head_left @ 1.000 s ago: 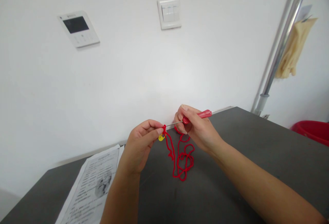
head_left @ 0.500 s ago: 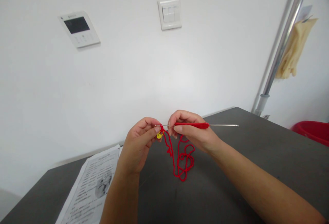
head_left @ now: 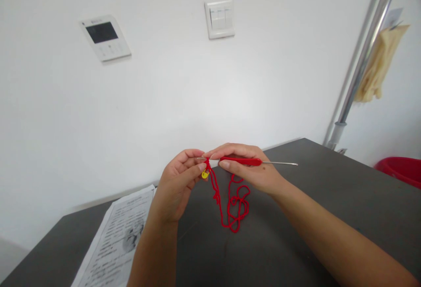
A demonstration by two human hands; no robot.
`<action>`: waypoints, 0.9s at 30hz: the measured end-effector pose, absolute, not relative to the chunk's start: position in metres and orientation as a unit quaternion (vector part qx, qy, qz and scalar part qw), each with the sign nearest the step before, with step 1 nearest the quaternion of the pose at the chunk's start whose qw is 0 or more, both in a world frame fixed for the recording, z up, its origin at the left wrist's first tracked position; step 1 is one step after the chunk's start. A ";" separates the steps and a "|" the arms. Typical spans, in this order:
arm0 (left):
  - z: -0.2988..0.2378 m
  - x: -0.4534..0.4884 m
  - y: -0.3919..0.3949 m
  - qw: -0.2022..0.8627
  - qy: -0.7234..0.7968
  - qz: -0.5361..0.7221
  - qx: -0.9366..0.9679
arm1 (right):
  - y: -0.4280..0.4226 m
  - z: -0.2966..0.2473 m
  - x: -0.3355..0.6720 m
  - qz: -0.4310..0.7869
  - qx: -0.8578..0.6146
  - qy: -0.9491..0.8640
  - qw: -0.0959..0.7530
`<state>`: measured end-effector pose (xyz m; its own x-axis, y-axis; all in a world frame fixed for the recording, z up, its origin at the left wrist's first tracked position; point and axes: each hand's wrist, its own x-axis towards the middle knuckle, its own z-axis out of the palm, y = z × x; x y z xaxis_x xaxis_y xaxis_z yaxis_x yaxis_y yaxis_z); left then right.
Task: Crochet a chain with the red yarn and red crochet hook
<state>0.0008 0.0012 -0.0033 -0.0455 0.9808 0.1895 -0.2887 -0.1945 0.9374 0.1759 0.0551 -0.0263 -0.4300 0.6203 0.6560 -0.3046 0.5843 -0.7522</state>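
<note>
My right hand (head_left: pixel 246 164) is closed around the red handle of a crochet hook (head_left: pixel 241 161); its thin metal shaft sticks out on both sides. Pinched between the thumb and fingers of my left hand (head_left: pixel 182 177) is a small piece of red yarn (head_left: pixel 208 162) on the hook's left end. A yellow stitch marker (head_left: pixel 205 174) hangs just below that pinch. My right index finger reaches out along the shaft to the left fingertips. From the work the red yarn strand runs down to loose loops (head_left: pixel 241 208) on the dark table. My fingers hide part of the stitches.
Printed sheets (head_left: pixel 121 230) lie on the dark grey table (head_left: pixel 263 243) beside my left forearm. A white wall with a switch panel (head_left: pixel 220 18) and an intercom panel (head_left: pixel 107 37) rises behind. At right are a metal pole (head_left: pixel 365 59), yellow gloves (head_left: pixel 378 67) and a red basin (head_left: pixel 399 168).
My right hand and the hook have shifted left, so the index finger now meets my left fingertips. The left hand keeps its pinch, and the yarn loops lie nearly the same.
</note>
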 end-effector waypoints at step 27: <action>-0.008 -0.002 0.005 0.473 0.421 0.618 0.466 | 0.058 -0.023 0.175 0.466 -0.136 -0.669 0.563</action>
<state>-0.0016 0.0051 -0.0076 -0.1172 0.9770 0.1779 -0.1927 -0.1981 0.9610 0.1751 0.0580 -0.0231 -0.3294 0.7068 0.6260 -0.3421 0.5286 -0.7769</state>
